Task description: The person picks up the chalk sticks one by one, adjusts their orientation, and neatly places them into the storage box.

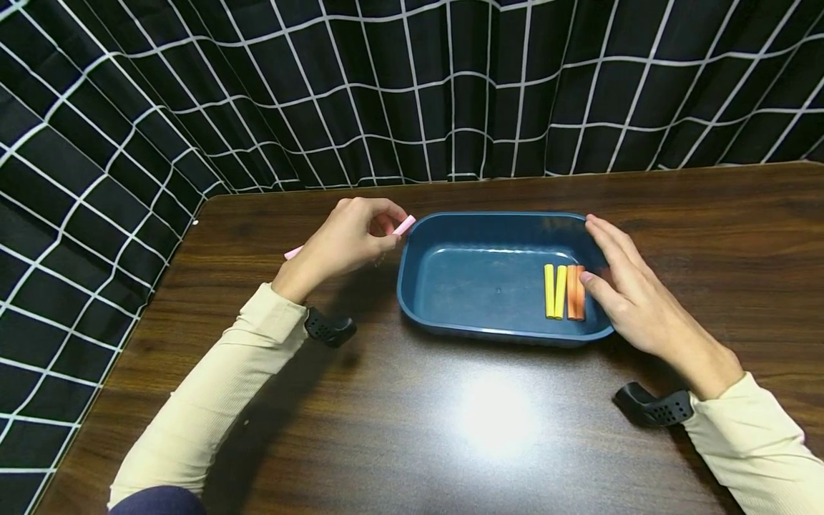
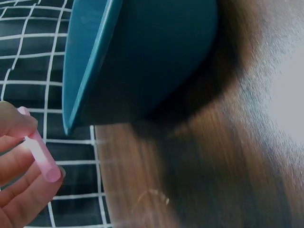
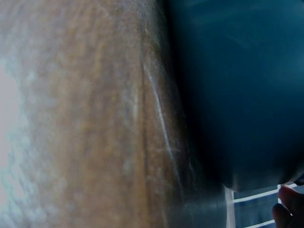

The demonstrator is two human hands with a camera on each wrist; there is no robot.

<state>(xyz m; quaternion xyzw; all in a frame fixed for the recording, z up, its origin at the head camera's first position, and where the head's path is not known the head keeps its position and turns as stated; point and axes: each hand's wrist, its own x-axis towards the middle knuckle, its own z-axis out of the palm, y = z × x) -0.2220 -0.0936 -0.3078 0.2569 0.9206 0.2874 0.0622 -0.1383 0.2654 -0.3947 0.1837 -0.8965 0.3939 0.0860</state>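
Pink cylindrical chalk-like stick (image 1: 404, 225) is pinched in the left hand (image 1: 347, 239), just outside the left end of the blue oblong plastic tub (image 1: 463, 286), long axis slanting forward-right; the right hand (image 1: 634, 300), thumb spread from straight fingers, touches opposite end.

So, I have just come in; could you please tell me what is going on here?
A person's left hand pinches a pink chalk stick outside the left end of a blue plastic tub, while the right hand rests on its right end. Inside, near that end, two yellow sticks and two orange sticks lie side by side. Another pink stick lies on the table, partly hidden behind the left hand.
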